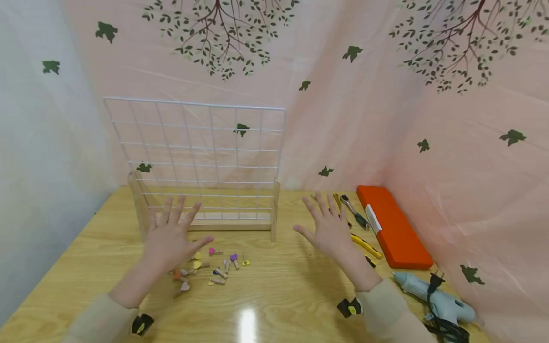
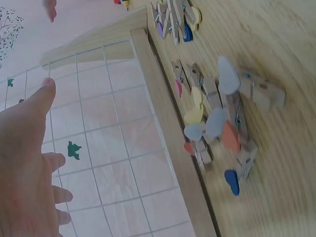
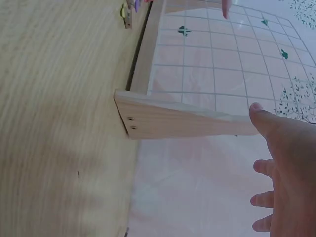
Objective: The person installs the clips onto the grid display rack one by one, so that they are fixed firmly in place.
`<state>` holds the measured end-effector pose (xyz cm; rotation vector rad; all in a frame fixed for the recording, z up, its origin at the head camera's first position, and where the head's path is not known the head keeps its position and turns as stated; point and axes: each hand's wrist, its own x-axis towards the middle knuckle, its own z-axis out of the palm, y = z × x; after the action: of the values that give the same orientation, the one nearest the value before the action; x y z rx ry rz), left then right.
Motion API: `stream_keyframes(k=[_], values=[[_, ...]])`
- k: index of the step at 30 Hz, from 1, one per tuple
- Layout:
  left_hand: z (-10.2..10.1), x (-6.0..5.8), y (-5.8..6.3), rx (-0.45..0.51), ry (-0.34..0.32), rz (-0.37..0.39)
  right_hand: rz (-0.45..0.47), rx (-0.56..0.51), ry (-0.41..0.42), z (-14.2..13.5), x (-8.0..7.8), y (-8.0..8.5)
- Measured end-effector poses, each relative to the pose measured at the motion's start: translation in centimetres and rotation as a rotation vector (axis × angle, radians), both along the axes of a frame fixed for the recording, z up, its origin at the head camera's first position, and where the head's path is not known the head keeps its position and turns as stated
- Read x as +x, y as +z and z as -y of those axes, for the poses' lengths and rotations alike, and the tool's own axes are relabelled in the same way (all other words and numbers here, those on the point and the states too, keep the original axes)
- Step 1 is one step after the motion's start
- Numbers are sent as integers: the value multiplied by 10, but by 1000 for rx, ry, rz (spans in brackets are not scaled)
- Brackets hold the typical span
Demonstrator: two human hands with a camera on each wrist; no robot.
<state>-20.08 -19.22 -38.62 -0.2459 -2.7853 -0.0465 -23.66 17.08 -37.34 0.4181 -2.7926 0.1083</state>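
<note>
Both hands are raised over the table with fingers spread and nothing in them. My left hand (image 1: 168, 240) hovers above a scatter of small wooden clothespins (image 1: 219, 272) with coloured hearts, covering part of the pile in the head view. Close up in the left wrist view, the clothespins (image 2: 237, 113) carry white, yellow, orange and blue hearts. Behind them stands a white wire grid rack (image 1: 214, 150) in a wooden base (image 1: 231, 227). My right hand (image 1: 328, 232) hangs to the right of the rack, overlapping some tools in the head view. The rack's wooden side (image 3: 173, 118) shows beyond the right thumb.
On the right lie a ratchet wrench (image 1: 355, 213), a yellow-handled tool (image 1: 366, 246) and an orange-red case (image 1: 396, 228). Nearer me is a grey-blue glue gun (image 1: 442, 300) with a black cord. A pink cloth backdrop (image 1: 321, 133) with printed leaves closes off the table's back.
</note>
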Motion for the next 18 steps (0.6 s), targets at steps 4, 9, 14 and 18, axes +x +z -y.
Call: stream_keyframes(k=[4, 9, 14, 18], values=[[10, 0, 1, 7, -4, 4, -19, 6, -1, 0, -7, 9], [26, 1, -2, 22, -79, -11, -53, -57, 37, 5, -20, 20], [44, 0, -10, 50, -219, 14, -29, -164, 127, 18, -37, 29], [61, -2, -21, 110, -346, 99, 20, -270, 203, 30, -53, 29]])
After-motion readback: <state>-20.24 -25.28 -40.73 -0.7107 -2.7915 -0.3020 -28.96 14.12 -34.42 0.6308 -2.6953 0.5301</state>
